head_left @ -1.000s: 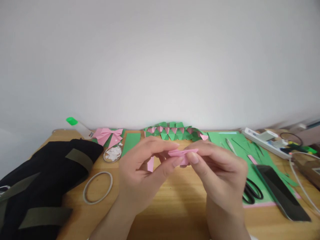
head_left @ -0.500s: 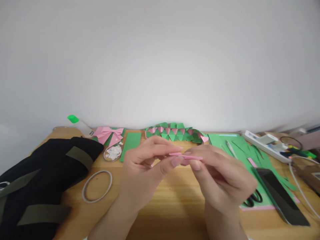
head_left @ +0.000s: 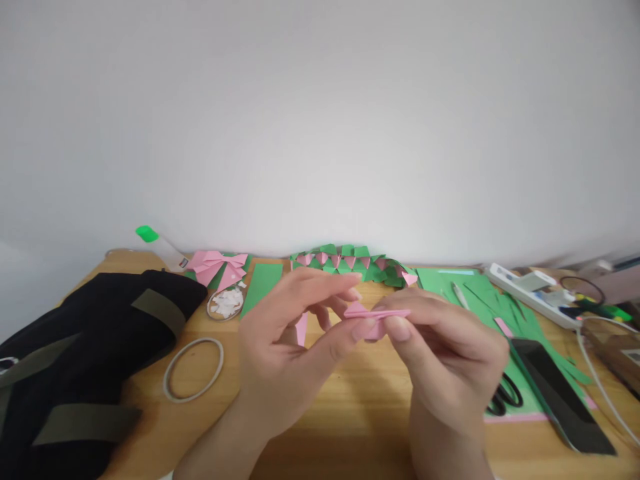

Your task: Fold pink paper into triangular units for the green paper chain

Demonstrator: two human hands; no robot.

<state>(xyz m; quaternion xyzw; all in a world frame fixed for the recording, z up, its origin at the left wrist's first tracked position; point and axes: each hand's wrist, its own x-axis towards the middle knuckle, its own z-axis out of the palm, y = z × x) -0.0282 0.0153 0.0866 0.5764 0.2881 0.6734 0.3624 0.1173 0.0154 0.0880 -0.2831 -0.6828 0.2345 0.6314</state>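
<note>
Both hands meet above the middle of the wooden table. My left hand and my right hand pinch a small folded pink paper piece between thumbs and forefingers. A loose pink strip end hangs below my left fingers. Behind the hands, along the wall, lies a chain of green and pink folded triangles. A pink paper bow rests at the back left.
A black bag with olive straps fills the left side. Beside it lie a pale ring and a small dish of white scraps. Green paper sheets, black scissors, a dark phone and a power strip occupy the right.
The pink piece went from a flat thin edge half a second ago to a more opened fold, and the hanging pink end shows again under my left fingers. Both hands stayed in place.
</note>
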